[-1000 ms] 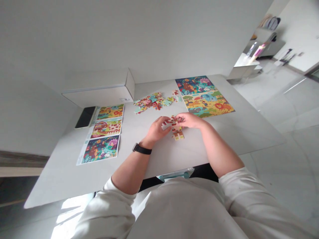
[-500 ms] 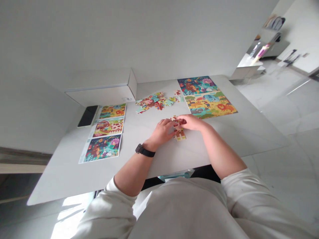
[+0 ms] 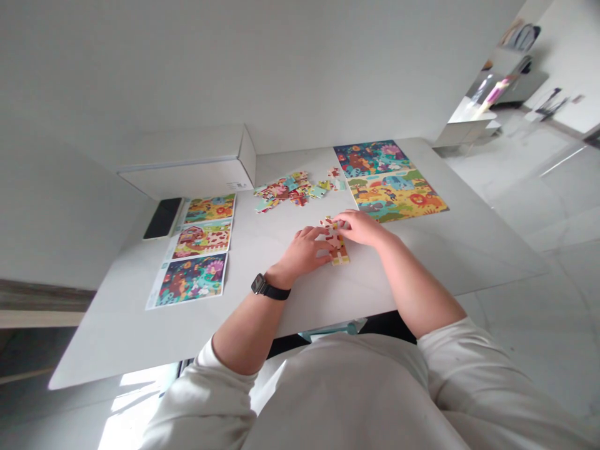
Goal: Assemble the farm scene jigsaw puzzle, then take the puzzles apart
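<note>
A small block of joined jigsaw puzzle pieces [image 3: 334, 239], white with red-brown patches and a yellowish lower end, lies flat on the table in front of me. My left hand [image 3: 307, 251] grips its left edge with bent fingers, thumb near the lower end. At the upper right edge, the bent fingertips of my right hand [image 3: 360, 226] hold the pieces and cover part of them. Beyond my hands is a heap of loose puzzle pieces [image 3: 284, 190], with a few more pieces [image 3: 334, 179] to its right.
Two finished puzzle pictures [image 3: 398, 190] lie at the back right. A sheet with three printed pictures [image 3: 197, 250] is on the left, beside a black-screened phone [image 3: 163, 219]. Behind them a white box [image 3: 187, 175] stands against the wall. The white table [image 3: 262, 312] has its front edge near my body.
My right hand has shifted slightly up and its fingers have drawn back, so more of the joined pieces shows. My left hand stays at their left edge.
</note>
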